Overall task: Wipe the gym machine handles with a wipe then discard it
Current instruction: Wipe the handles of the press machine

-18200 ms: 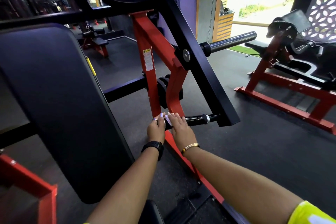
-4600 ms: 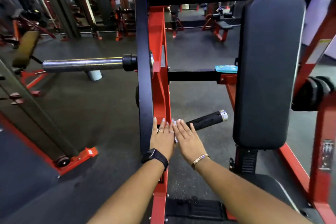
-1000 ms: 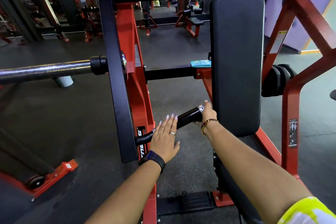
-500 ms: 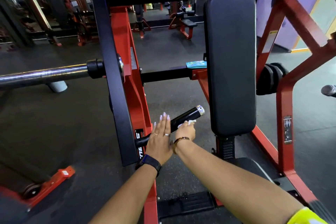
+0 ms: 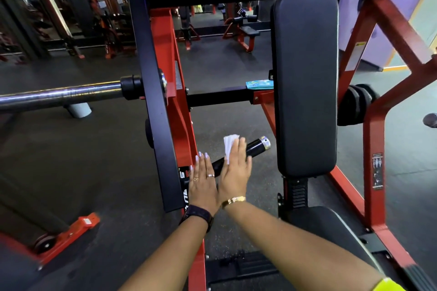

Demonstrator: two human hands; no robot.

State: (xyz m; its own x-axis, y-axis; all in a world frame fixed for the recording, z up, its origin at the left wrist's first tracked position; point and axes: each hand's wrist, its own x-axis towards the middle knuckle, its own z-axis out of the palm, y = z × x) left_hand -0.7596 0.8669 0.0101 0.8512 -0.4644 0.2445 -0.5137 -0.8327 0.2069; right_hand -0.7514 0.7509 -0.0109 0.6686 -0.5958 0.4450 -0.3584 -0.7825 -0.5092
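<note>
Right hand (image 5: 235, 172) is pressing the white wipe (image 5: 229, 146) onto the middle of the black handle (image 5: 256, 146) — fingers straight, not curled. Left hand (image 5: 203, 182) is lying flat-fingered at the handle's lower end — holding nothing.

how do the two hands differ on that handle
The right hand presses a white wipe onto the black handle; the left hand lies over its lower end, without one. The left hand wears rings and a dark watch; the right hand a gold bracelet. Both are flat, fingers straight.
</note>
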